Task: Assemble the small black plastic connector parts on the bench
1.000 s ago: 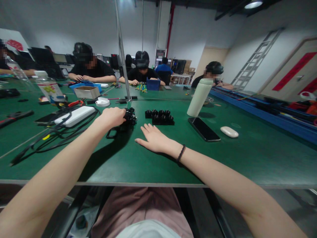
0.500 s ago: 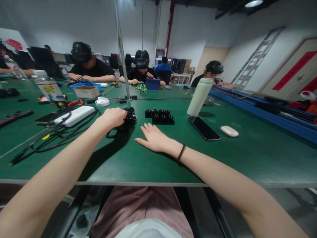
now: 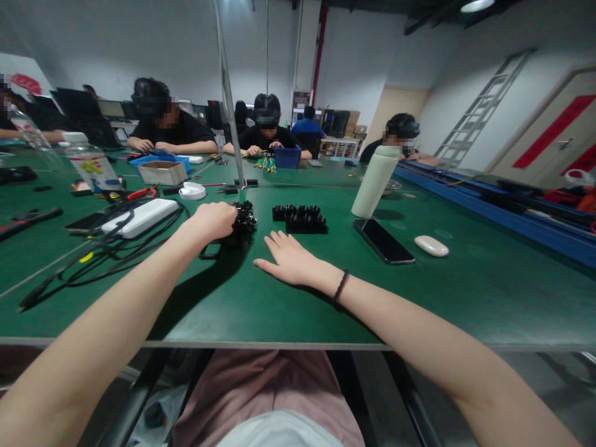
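My left hand (image 3: pixel 215 218) reaches into a pile of small glossy black parts (image 3: pixel 245 222). Its fingers curl down on the near side of the pile; the fingertips and whatever they hold are hidden. A black, frame-like piece (image 3: pixel 210 251) lies just below this hand. My right hand (image 3: pixel 289 257) rests flat on the green table (image 3: pixel 288 316), palm down, fingers spread, holding nothing. Just beyond its fingertips stand black blocks with rounded knobs on top (image 3: pixel 305 220), set in two staggered rows. What these blocks are I cannot make out.
Right of my hands are a phone (image 3: pixel 383 241), a white oval case (image 3: pixel 431 246) and a pale green bottle (image 3: pixel 376 182). Leftward lie a white power bank-like box (image 3: pixel 140 218) and black cables (image 3: pixel 116 267). A metal pole (image 3: pixel 229 93) rises behind the pile. Several people sit across the table.
My left hand has shifted very slightly at the pile. The right hand stays where it was. Across the table, a person's hands have moved a little.
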The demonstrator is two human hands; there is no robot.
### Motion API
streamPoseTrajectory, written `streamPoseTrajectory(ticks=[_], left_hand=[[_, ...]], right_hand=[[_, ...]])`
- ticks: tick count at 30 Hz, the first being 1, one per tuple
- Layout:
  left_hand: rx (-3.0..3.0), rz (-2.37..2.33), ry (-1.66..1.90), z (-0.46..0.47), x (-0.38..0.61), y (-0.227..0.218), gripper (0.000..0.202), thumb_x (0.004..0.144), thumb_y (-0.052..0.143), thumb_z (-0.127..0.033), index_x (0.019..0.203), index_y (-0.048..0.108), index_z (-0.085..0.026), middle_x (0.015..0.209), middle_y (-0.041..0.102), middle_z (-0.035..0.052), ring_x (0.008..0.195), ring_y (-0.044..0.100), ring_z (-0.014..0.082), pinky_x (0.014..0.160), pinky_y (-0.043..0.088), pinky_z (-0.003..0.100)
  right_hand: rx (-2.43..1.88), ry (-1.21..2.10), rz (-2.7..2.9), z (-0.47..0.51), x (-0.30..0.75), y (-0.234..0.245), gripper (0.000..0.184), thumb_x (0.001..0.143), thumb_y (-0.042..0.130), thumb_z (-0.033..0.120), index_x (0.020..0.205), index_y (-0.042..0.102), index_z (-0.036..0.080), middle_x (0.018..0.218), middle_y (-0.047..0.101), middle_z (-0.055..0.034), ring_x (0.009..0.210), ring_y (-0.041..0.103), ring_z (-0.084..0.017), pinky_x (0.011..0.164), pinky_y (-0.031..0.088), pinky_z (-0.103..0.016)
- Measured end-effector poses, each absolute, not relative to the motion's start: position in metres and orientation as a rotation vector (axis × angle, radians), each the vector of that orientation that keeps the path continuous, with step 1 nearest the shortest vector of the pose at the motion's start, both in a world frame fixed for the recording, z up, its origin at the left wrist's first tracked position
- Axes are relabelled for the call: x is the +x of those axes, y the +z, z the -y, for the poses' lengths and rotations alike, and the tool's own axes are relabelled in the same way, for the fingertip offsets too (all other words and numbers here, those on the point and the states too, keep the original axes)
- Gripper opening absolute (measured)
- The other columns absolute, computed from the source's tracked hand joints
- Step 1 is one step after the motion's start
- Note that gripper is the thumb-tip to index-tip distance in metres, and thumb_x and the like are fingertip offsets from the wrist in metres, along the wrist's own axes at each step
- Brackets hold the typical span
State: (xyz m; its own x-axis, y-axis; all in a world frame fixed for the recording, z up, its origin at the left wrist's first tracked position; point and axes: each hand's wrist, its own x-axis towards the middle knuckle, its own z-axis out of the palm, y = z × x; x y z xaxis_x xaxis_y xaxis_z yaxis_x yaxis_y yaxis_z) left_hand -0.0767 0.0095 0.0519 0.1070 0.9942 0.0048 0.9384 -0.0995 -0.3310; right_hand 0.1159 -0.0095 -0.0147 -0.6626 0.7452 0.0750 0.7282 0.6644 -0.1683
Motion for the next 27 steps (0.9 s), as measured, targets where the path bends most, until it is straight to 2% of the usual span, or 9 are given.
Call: streamPoseTrajectory(ticks=[13, 22, 27], left_hand=[[-2.135, 1.949, 0.224, -0.0079, -0.0756, 0.0537, 0.034, 0.075, 0.053, -0.019, 0.102, 0.072, -0.011, 0.106, 0.07, 0.0231, 0.096, 0.067, 0.0375, 0.076, 0.053, 0.042], [-2.067, 1.952, 0.218, -0.0062, -0.0753, 0.0551, 0.036, 0.079, 0.044, -0.019, 0.1, 0.072, -0.012, 0.106, 0.071, 0.0214, 0.093, 0.068, 0.0351, 0.072, 0.052, 0.039], [-2.029, 1.939, 0.103, -0.0068, -0.0785, 0.0577, 0.039, 0.08, 0.041, -0.02, 0.103, 0.071, -0.01, 0.101, 0.07, 0.0233, 0.093, 0.067, 0.0365, 0.071, 0.051, 0.04]], right_hand=[[-1.219, 0.199, 2.744, 0.0095, 0.1165, -0.0145, 0.083, 0.093, 0.032, 0.062, 0.146, 0.032, -0.002, 0.154, 0.027, -0.0259, 0.145, 0.022, -0.039, 0.118, 0.019, -0.05], [-1.211, 0.215, 2.717, 0.0091, 0.1163, -0.0155, 0.083, 0.092, 0.033, 0.063, 0.146, 0.033, -0.001, 0.153, 0.028, -0.026, 0.145, 0.023, -0.038, 0.118, 0.02, -0.05], [-1.219, 0.217, 2.73, 0.0099, 0.1159, -0.0141, 0.083, 0.093, 0.033, 0.062, 0.146, 0.033, -0.002, 0.153, 0.028, -0.0265, 0.145, 0.023, -0.038, 0.118, 0.019, -0.049]])
